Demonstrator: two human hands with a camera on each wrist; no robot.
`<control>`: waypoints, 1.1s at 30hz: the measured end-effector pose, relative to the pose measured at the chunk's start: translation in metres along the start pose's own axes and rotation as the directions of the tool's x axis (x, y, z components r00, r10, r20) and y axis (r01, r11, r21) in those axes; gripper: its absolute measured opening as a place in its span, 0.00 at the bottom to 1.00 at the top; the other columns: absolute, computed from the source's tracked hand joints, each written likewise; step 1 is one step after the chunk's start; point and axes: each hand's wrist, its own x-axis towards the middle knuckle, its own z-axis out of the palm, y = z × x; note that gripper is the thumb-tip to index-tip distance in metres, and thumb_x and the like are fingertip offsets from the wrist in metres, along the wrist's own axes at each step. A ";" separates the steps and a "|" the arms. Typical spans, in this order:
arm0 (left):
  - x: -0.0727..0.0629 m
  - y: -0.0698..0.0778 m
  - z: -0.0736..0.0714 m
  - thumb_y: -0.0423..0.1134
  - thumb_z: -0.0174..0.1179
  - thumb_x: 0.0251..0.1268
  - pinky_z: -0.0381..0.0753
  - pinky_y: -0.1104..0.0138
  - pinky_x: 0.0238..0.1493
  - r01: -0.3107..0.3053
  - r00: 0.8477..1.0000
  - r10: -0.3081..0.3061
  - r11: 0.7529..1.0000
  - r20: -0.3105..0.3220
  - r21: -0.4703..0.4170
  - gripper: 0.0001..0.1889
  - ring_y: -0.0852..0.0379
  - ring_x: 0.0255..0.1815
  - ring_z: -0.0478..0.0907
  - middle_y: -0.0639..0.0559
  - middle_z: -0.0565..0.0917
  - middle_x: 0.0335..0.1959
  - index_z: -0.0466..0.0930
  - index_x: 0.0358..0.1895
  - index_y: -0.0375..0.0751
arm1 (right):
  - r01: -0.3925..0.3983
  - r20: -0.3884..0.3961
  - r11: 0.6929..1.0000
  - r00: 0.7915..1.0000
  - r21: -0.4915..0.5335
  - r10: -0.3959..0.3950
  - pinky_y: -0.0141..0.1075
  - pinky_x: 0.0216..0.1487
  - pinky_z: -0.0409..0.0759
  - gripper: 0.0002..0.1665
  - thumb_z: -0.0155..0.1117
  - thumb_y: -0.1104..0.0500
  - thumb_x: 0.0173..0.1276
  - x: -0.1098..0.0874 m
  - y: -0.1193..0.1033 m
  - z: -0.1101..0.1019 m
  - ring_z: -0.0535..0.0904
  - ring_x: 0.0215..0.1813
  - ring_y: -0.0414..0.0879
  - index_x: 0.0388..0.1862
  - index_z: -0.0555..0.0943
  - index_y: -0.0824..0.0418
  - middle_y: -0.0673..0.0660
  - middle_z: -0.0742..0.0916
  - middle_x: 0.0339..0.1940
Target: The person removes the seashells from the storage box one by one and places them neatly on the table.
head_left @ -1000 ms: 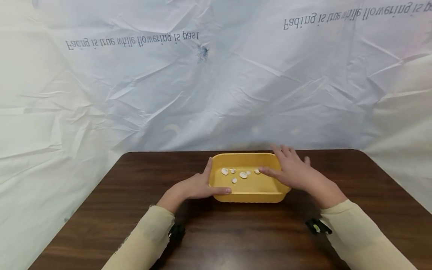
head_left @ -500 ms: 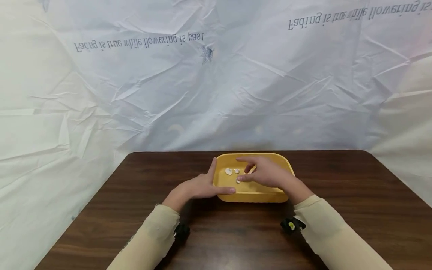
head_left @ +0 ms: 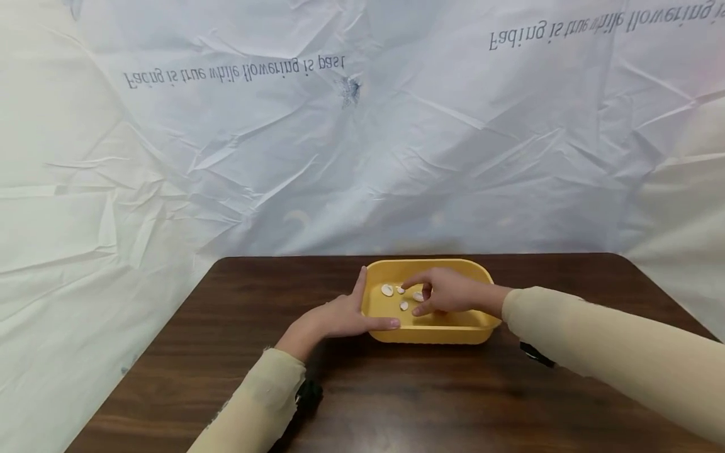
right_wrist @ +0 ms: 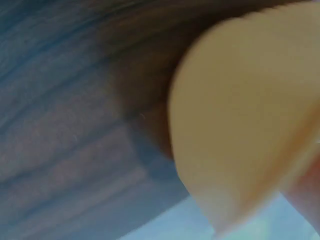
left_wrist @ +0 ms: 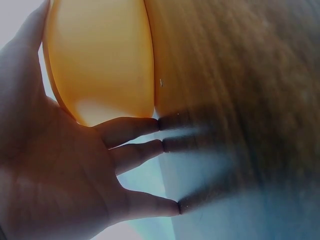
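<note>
A yellow plastic tray stands on the table with several small white shell-like pieces on its floor. My left hand braces the tray's left end, its thumb over the near rim. In the left wrist view its straight, spread fingers reach down beside the tray wall. My right hand is inside the tray, its index fingertip at a small white piece and its thumb held apart. Another white piece shows between thumb and index. The right wrist view has mostly the tray's outer wall.
The dark wood-grain table extends in front of the tray and to both sides. Behind its back edge hangs a creased pale sheet with printed lettering. Dark wrist cameras sit under both sleeves.
My right hand came in from above the tray's right rim, reached among the white pieces, then drew slightly right as its forearm swung outward. The left hand stays at the tray's left end.
</note>
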 end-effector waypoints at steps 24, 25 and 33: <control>-0.001 -0.003 -0.004 0.80 0.64 0.58 0.78 0.57 0.51 -0.017 1.000 0.017 1.000 0.016 -0.013 0.72 0.51 0.44 0.82 0.43 0.86 0.45 0.15 0.85 0.62 | 0.048 -0.128 0.986 0.989 -0.159 -0.069 0.40 0.47 0.86 0.06 0.75 0.59 0.72 0.020 -0.007 0.028 0.85 0.39 0.39 0.45 0.93 0.59 0.51 0.93 0.40; -0.001 -0.004 -0.003 0.80 0.63 0.58 0.78 0.57 0.50 -0.018 1.000 0.019 1.000 0.018 -0.013 0.71 0.51 0.44 0.82 0.44 0.85 0.44 0.15 0.85 0.63 | 0.055 -0.134 0.983 0.988 -0.173 -0.079 0.40 0.46 0.86 0.05 0.74 0.60 0.72 0.020 -0.007 0.029 0.85 0.38 0.39 0.42 0.93 0.58 0.50 0.93 0.38; 0.001 -0.003 -0.002 0.79 0.64 0.59 0.77 0.57 0.53 -0.017 1.000 0.017 1.000 0.005 -0.010 0.71 0.51 0.46 0.81 0.44 0.84 0.41 0.16 0.86 0.60 | 0.061 -0.153 0.984 0.984 -0.166 -0.087 0.39 0.42 0.85 0.11 0.66 0.67 0.71 0.013 -0.010 0.017 0.85 0.33 0.42 0.48 0.90 0.66 0.57 0.92 0.35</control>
